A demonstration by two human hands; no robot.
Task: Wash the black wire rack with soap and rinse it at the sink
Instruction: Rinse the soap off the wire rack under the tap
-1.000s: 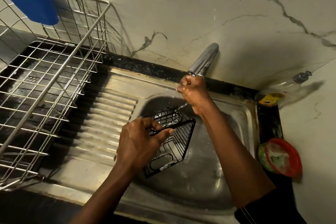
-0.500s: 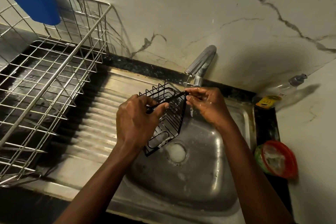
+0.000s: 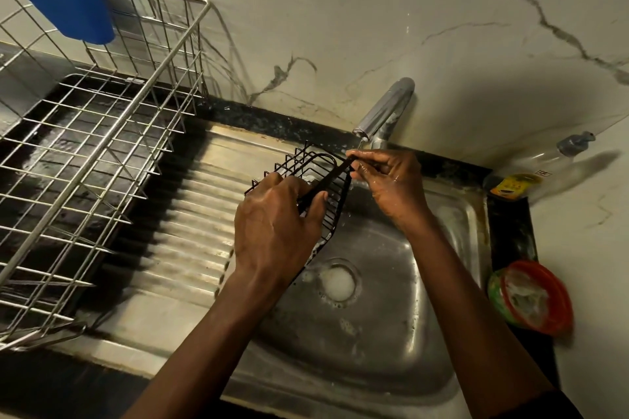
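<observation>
The small black wire rack [image 3: 318, 168] is held tilted over the left side of the steel sink basin [image 3: 384, 323], just below the tap spout [image 3: 386, 109]. My left hand [image 3: 275, 224] grips its near side, thumb over a black rim bar. My right hand [image 3: 391, 180], wet and shiny, pinches the rack's far corner right under the spout. A thin trickle of water leaves the spout. Soap foam sits over the drain [image 3: 335, 282]. The rack's lower end is hidden behind my left hand.
A large steel wire dish rack [image 3: 88, 160] with a blue plastic cup [image 3: 64, 0] stands on the left counter beside the ribbed drainboard [image 3: 190, 214]. At the right are a clear soap bottle [image 3: 541, 167] and a red-rimmed tub with a scrubber [image 3: 531, 296].
My right hand came down from the tap and took hold of the rack's far corner. The rack was lifted out of the basin up towards the spout.
</observation>
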